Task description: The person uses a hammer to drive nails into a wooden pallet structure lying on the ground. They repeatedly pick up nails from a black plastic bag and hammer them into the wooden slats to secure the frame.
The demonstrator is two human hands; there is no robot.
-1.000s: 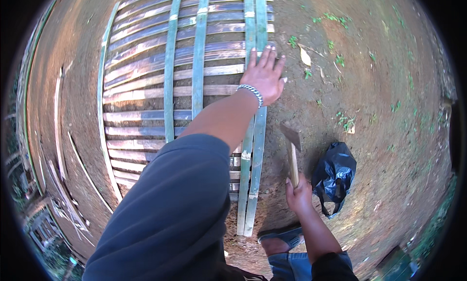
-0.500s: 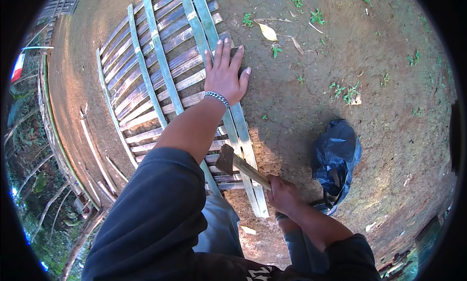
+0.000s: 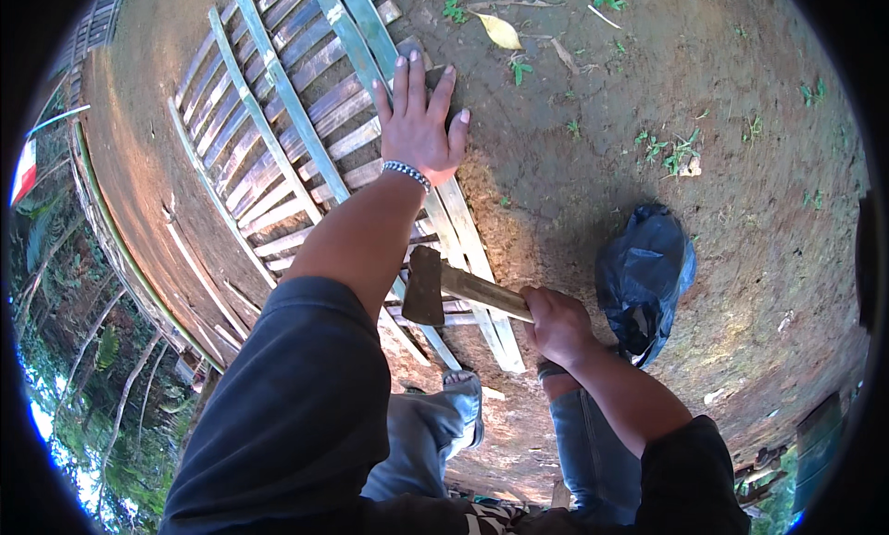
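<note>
A slatted bamboo panel [image 3: 274, 67] lies on the ground, with long greenish strips running over many darker cross slats. My left hand [image 3: 421, 127] is open, fingers spread, palm down over the paired strips at the panel's right edge; it appears to press on them. Closed around the wooden handle of a hatchet [image 3: 482, 292] is my right hand [image 3: 558, 324], low and right of the left one. The hatchet's dark metal head [image 3: 425, 288] points left, above the panel's near end and beside my left forearm, which hides part of the panel.
A black plastic bag [image 3: 648, 271] sits on the dirt right of my right hand. My foot [image 3: 460, 379] stands close to the panel's near end. Sticks [image 3: 208, 271] lie to the left, before a bank of plants. A yellow leaf [image 3: 500, 31] lies beyond the panel.
My right hand has raised the hatchet, and its head now shows broadside. The left hand stays spread on the strips. The view has shifted slightly, bringing my foot into sight.
</note>
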